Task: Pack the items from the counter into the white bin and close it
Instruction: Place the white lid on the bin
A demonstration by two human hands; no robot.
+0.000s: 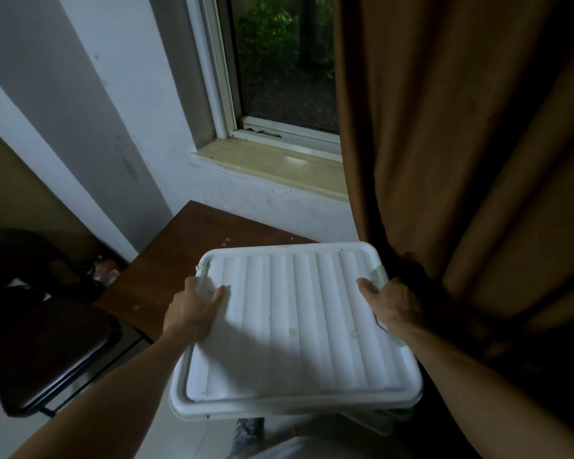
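A white ribbed bin lid (299,323) fills the lower middle of the head view, held level above the floor. My left hand (193,309) grips its left edge, thumb lying on the top surface. Along the right edge my right hand (391,306) grips the lid beside a grey latch. Below the lid's near edge part of a white bin (371,422) shows; its inside is hidden. No loose items are visible.
A brown wooden counter (186,256) stands under the window sill (279,167), behind the lid. A dark folding chair (47,342) is at the left. A brown curtain (461,160) hangs close on the right, touching my right hand's side.
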